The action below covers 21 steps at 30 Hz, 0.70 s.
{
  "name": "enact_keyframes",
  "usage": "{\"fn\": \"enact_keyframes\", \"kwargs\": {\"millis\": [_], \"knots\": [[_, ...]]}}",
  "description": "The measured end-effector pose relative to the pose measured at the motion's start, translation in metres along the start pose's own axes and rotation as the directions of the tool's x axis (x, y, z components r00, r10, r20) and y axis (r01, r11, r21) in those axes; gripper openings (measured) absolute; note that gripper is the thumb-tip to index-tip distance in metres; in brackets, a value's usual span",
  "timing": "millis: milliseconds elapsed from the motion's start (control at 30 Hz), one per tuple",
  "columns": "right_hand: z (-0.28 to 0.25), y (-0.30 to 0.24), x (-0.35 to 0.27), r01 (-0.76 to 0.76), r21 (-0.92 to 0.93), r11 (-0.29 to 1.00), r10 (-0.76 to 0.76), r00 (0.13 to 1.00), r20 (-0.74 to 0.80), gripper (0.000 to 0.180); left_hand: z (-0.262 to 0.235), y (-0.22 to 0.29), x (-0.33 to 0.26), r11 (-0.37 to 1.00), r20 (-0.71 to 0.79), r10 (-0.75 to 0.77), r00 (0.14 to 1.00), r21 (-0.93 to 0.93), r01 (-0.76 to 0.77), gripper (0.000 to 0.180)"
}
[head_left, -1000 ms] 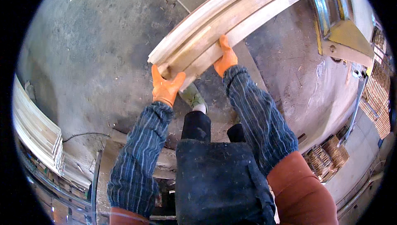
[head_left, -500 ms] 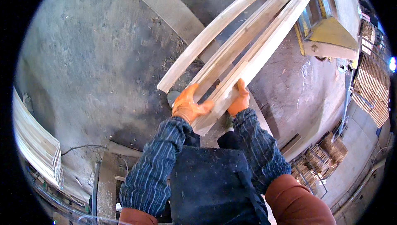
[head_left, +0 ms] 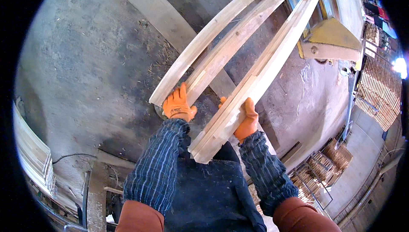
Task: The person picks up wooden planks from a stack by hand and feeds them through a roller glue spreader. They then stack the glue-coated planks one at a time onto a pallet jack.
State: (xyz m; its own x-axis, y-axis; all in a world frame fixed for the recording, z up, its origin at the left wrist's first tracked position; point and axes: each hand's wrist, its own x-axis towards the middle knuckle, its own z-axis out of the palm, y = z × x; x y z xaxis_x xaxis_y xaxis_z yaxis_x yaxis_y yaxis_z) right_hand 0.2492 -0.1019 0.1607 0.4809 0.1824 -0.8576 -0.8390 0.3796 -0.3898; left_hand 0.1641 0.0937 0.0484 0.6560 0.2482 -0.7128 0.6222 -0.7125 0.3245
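Long pale wooden boards run from near my body toward the top right. My left hand (head_left: pixel 179 105), in an orange glove, is closed around the near end of the middle board (head_left: pixel 221 63), fingers over its left side. Just beside it, the near end of the left board (head_left: pixel 194 56) lies apart from the middle one. My right hand (head_left: pixel 247 122), also gloved in orange, grips the right-hand stack of boards (head_left: pixel 249 91), thumb on the right side and fingertips showing on the left. That stack's near end hangs in front of my dark apron (head_left: pixel 204 193).
A wide flat plank (head_left: pixel 159 12) lies on the concrete floor, crossing beneath the boards. At the right stands a yellow-and-wood machine part (head_left: pixel 334 40). Stacked boards (head_left: pixel 32 151) are at the far left, and piled wood (head_left: pixel 379 87) is at the far right.
My left hand has shifted left with the middle board, widening the gap to the right-hand stack. My right hand has kept its grip, and that stack's near end has come closer to me.
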Motion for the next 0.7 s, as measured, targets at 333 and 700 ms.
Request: {"fn": "enact_keyframes", "kwargs": {"millis": [333,700], "knots": [[-0.012,-0.009,-0.016,-0.019,-0.023,1.000,0.017,0.995,-0.103,0.069,-0.070,0.010,-0.078,0.963,-0.140,0.078,0.987,-0.247,-0.111,0.071],[0.023,-0.039,-0.078,0.169,0.116,0.979,-0.175,0.984,0.045,0.091,-0.102,0.141,-0.224,0.892,-0.335,0.341,0.878,-0.180,-0.415,0.088]]}}
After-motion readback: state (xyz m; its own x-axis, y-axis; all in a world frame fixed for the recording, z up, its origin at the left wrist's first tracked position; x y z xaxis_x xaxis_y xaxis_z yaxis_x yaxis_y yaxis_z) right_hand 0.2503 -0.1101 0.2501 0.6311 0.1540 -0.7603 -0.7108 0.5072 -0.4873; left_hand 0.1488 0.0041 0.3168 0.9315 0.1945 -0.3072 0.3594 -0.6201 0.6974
